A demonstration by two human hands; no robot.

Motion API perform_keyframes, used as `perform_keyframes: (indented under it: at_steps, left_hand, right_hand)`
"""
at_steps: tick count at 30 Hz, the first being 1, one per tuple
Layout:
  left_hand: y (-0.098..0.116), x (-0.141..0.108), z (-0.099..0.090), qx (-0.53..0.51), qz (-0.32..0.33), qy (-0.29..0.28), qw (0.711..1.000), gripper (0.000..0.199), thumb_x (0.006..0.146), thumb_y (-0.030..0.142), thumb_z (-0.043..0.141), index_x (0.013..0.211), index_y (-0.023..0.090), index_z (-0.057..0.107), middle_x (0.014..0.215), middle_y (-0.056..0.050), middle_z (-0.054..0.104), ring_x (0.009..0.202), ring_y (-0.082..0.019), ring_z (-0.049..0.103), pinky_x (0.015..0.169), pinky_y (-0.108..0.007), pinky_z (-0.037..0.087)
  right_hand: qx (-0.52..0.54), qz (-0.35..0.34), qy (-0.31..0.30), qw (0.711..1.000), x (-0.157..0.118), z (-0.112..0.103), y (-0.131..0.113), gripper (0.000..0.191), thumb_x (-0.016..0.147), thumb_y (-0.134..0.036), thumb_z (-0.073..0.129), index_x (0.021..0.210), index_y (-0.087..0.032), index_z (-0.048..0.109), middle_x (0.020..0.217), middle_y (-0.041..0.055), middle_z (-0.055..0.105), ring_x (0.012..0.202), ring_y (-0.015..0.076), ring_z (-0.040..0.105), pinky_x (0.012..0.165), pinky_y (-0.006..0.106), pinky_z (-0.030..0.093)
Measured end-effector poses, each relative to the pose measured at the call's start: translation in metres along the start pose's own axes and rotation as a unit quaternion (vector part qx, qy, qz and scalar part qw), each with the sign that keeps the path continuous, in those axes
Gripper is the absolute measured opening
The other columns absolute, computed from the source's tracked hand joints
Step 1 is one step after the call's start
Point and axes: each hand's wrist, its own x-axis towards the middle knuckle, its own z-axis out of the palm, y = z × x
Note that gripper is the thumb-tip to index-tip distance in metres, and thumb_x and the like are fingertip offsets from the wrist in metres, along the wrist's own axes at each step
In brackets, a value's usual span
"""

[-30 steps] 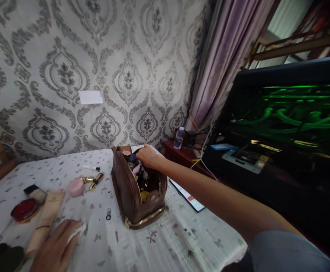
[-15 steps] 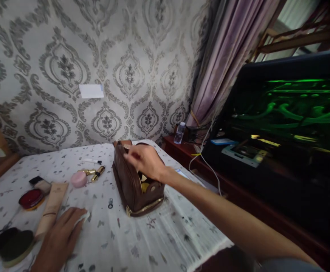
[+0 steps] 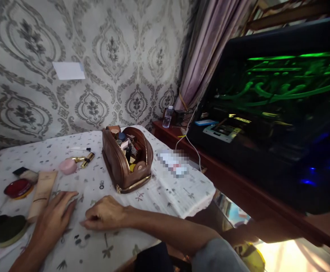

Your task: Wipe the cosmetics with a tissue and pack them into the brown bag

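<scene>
My left hand lies open on the white patterned cloth, fingers stretched forward beside a beige squeeze tube. Just right of it, my right hand rests low over the cloth with its fingers curled in; what they hold, if anything, is hidden. A brown leather makeup bag stands beyond my right hand, unzipped, with several cosmetics inside. Left of the bag are a pink round case, a gold-and-black lipstick and a white stick with a dark tip.
At the left lie a red round compact, a dark-capped bottle and a dark green round case. A blurred-out item is right of the bag. A water bottle and a green-lit computer case stand on the right.
My right hand has moved from over the bag's opening toward me and left, beside my left hand. The bag's contents now show. The view has shifted to the right.
</scene>
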Motion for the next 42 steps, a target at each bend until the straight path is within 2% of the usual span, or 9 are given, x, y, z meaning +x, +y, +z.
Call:
perform_keyframes:
  at_steps: [4,8,11,14,19,22,28,38,42]
  left_hand:
    - [0.002,0.002,-0.001,0.007,0.023,-0.003,1.000,0.025,0.097,0.037,0.042,0.104,0.024,0.062,0.097,-0.004,0.070,0.091,-0.023,0.068,0.079,-0.033,0.053]
    - [0.004,-0.001,0.002,0.056,0.034,-0.019,0.998,0.026,0.099,0.031,0.039,0.107,0.021,0.061,0.098,-0.007,0.067,0.093,-0.025,0.066,0.080,-0.035,0.053]
    - [0.011,0.000,0.000,0.101,0.026,-0.071,0.992,0.030,0.098,0.019,0.035,0.113,0.018,0.061,0.107,-0.010,0.066,0.100,-0.026,0.064,0.082,-0.037,0.053]
    - [0.022,0.010,-0.010,0.141,-0.016,-0.153,0.978,0.036,0.095,0.008,0.032,0.117,0.018,0.059,0.117,-0.012,0.063,0.108,-0.027,0.062,0.082,-0.038,0.052]
    - [0.035,0.032,-0.029,0.136,-0.035,-0.231,0.963,0.031,0.094,0.007,0.036,0.110,0.019,0.060,0.110,-0.010,0.062,0.102,-0.025,0.062,0.081,-0.036,0.050]
    - [0.031,0.033,-0.027,0.120,-0.035,-0.216,0.968,0.026,0.097,0.011,0.038,0.107,0.020,0.060,0.105,-0.008,0.061,0.097,-0.024,0.062,0.078,-0.035,0.049]
    - [0.020,0.016,-0.007,0.092,-0.054,-0.123,0.987,0.023,0.101,0.022,0.038,0.112,0.021,0.058,0.107,-0.008,0.058,0.104,-0.024,0.057,0.079,-0.033,0.048]
    - [0.021,0.015,-0.011,0.074,-0.060,-0.132,0.987,0.026,0.103,0.028,0.033,0.109,0.021,0.058,0.106,-0.008,0.058,0.104,-0.023,0.056,0.078,-0.033,0.049]
    - [0.021,0.017,-0.014,0.077,-0.067,-0.145,0.984,0.022,0.102,0.026,0.037,0.109,0.022,0.057,0.106,-0.007,0.059,0.104,-0.022,0.056,0.076,-0.032,0.048]
  right_hand:
    - [0.104,0.051,0.075,0.990,-0.001,0.004,0.003,0.043,0.089,-0.032,0.065,0.057,-0.018,0.040,0.053,-0.0085,0.034,0.052,0.0063,0.035,0.054,0.022,0.024]
    - [0.172,0.057,0.107,0.978,-0.002,0.010,0.004,0.041,0.087,-0.028,0.065,0.056,-0.018,0.041,0.052,-0.0085,0.032,0.052,0.0061,0.034,0.054,0.022,0.023]
    - [0.193,0.060,0.122,0.972,-0.004,0.014,0.005,0.041,0.086,-0.028,0.062,0.054,-0.018,0.038,0.051,-0.0080,0.033,0.051,0.0065,0.032,0.054,0.023,0.023]
    - [0.206,0.048,0.121,0.970,-0.005,0.015,0.006,0.042,0.086,-0.032,0.057,0.053,-0.019,0.035,0.050,-0.0074,0.031,0.049,0.0070,0.029,0.053,0.024,0.022]
    - [0.236,0.051,0.108,0.964,-0.007,0.014,0.004,0.043,0.087,-0.038,0.053,0.054,-0.020,0.031,0.053,-0.0065,0.026,0.052,0.0079,0.026,0.053,0.025,0.022]
    - [0.274,0.067,0.102,0.954,-0.007,0.016,0.005,0.045,0.086,-0.043,0.053,0.054,-0.020,0.031,0.055,-0.0061,0.025,0.054,0.0084,0.026,0.052,0.025,0.022]
    - [0.319,0.072,0.102,0.939,-0.003,0.019,0.007,0.048,0.086,-0.049,0.054,0.054,-0.021,0.033,0.056,-0.0056,0.028,0.055,0.0091,0.027,0.053,0.025,0.024]
    - [0.325,0.099,0.088,0.936,0.006,0.015,0.003,0.051,0.085,-0.055,0.056,0.054,-0.021,0.035,0.054,-0.0050,0.031,0.053,0.0093,0.029,0.051,0.025,0.025]
    - [0.327,0.110,0.147,0.927,0.028,0.014,0.008,0.041,0.085,-0.050,0.055,0.059,-0.021,0.046,0.054,-0.0038,0.042,0.053,0.0110,0.039,0.053,0.025,0.033]
